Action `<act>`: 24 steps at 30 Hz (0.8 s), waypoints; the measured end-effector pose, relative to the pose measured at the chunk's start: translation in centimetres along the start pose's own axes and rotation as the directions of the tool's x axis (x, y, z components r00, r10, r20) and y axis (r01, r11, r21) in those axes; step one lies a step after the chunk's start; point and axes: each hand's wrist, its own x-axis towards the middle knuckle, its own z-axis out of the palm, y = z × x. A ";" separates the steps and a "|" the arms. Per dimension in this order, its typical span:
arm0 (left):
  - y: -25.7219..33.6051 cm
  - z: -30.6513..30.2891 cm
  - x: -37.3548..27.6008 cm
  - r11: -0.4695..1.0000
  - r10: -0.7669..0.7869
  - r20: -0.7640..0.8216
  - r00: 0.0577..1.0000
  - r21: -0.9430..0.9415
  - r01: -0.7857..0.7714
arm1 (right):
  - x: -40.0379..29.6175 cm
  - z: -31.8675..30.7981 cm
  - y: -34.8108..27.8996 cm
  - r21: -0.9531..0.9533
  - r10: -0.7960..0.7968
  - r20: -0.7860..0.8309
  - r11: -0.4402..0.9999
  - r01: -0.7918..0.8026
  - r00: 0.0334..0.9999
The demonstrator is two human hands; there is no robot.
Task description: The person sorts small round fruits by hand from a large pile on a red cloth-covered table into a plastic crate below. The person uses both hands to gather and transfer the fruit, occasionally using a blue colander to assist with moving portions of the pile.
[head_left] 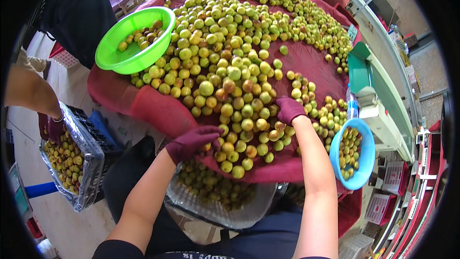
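Yellow-green and brownish jujubes [248, 110] are heaped on a dark red cloth [309, 59] in front of me. My left hand [196, 142], in a maroon glove, hovers at the near edge of the heap, its fingers stretched out and apart. One jujube shows partly beneath its palm. My right hand [290, 110], gloved alike, reaches in among the fruit, fingertips pointing away; what they touch is hidden. Below the cloth's near edge, a plastic-lined crate [219, 216] at my lap holds more jujubes [215, 183].
A green plastic basket [122, 65] with some fruit sits at the left on the heap's edge. At right stand a blue basket [368, 158], a water bottle [352, 106] and a green-white machine [381, 118]. Another person's gloved hand [55, 129] is in a lined crate [95, 162] at left.
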 end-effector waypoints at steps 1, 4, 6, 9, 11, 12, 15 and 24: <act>-0.4 0.4 0.0 1.000 0.012 -0.018 1.000 -0.009 -0.012 | -1.1 0.9 -0.6 -0.002 -0.068 -0.079 0.998 0.068 0.995; -0.8 1.4 0.0 0.995 0.098 -0.142 0.985 0.024 -0.096 | -3.8 3.0 -2.6 0.067 -0.136 -0.200 0.986 0.152 0.970; -1.1 1.5 0.1 0.983 0.174 -0.154 0.973 0.084 -0.163 | -5.5 4.4 -2.2 0.345 -0.115 -0.467 0.889 0.300 0.877; -1.8 1.5 0.6 0.958 0.265 -0.169 0.949 0.159 -0.239 | -9.5 5.6 0.7 0.684 0.182 -0.592 0.628 0.371 0.785; -1.6 1.1 -0.2 0.934 0.335 -0.190 0.923 0.196 -0.299 | -14.1 3.9 0.8 0.837 0.296 -0.446 0.471 0.278 0.845; -1.7 0.9 -0.4 0.902 0.401 -0.192 0.896 0.255 -0.349 | -16.9 2.9 1.1 0.889 0.343 -0.400 0.371 0.269 0.850; -2.8 2.3 0.5 0.687 0.630 -0.044 0.776 0.497 -0.530 | -26.3 4.2 3.2 0.952 0.606 -0.127 -0.149 0.268 0.785; -3.3 12.6 5.9 -0.027 0.384 -0.019 0.923 0.999 0.031 | -49.5 21.8 15.1 0.209 0.714 0.480 -0.658 0.723 0.510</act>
